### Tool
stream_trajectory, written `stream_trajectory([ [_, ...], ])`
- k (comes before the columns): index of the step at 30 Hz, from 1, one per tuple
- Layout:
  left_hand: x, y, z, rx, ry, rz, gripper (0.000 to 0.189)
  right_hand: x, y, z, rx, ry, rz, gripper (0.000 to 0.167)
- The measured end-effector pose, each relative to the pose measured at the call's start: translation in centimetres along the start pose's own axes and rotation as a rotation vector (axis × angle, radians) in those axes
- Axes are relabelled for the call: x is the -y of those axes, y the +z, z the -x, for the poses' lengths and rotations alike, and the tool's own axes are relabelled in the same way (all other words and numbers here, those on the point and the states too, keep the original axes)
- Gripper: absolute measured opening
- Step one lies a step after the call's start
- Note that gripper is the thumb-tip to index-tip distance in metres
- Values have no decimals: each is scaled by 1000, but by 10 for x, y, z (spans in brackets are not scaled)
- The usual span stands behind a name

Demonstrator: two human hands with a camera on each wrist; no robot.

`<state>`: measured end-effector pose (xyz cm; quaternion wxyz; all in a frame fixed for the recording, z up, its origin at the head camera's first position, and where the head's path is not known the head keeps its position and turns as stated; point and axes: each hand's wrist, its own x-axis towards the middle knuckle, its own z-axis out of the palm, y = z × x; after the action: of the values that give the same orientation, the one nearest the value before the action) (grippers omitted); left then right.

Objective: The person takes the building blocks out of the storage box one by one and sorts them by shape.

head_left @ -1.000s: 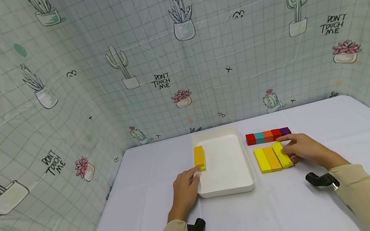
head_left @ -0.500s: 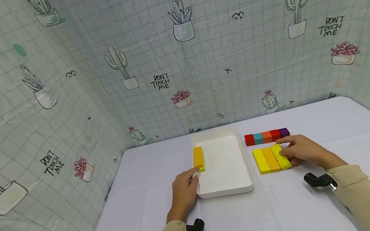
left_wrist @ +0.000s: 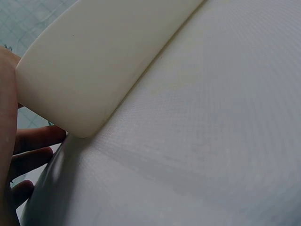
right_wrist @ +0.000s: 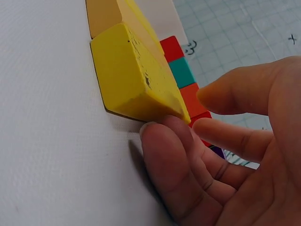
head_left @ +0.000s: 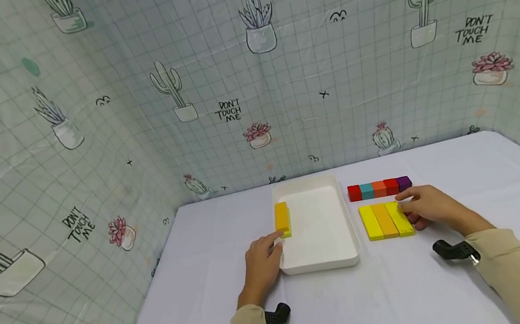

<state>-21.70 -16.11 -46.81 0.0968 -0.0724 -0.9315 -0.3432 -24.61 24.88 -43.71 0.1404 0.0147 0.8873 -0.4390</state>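
My left hand rests at the near left side of a white tray, its index fingertip over the rim by the blocks inside. In the left wrist view its fingers lie loosely curved beside the tray's corner. Inside the tray, an orange block sits on a yellow block. Right of the tray, a yellow block, an orange block and another yellow block lie side by side. My right hand touches the rightmost one; its thumb is at the block's end.
Behind the flat blocks stands a row of several small cubes: a red cube, a teal cube, an orange cube, another red one and a purple cube. A cactus-print cloth walls the white table.
The rightmost yellow block has turned from a slant to lie nearly flush against the orange block, with my right fingers at it. My left hand and the tray stay in place.
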Motion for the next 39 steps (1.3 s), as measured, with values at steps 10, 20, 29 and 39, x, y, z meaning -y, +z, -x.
stream_trajectory([
  [10, 1, 1, -1, -12, 7, 14, 32, 1, 3, -2, -77, 4, -103, 47],
  [20, -2, 0, 1, -6, -3, 12, 33, 11, 9, -6, -112, -60, -164, 45],
  [29, 0, -4, -1, -29, 22, 10, 32, 44, 26, -18, -50, -129, -230, 44],
  [39, 0, 0, 0, -17, 21, 23, 33, 74, 44, -34, 29, -142, -278, 41],
])
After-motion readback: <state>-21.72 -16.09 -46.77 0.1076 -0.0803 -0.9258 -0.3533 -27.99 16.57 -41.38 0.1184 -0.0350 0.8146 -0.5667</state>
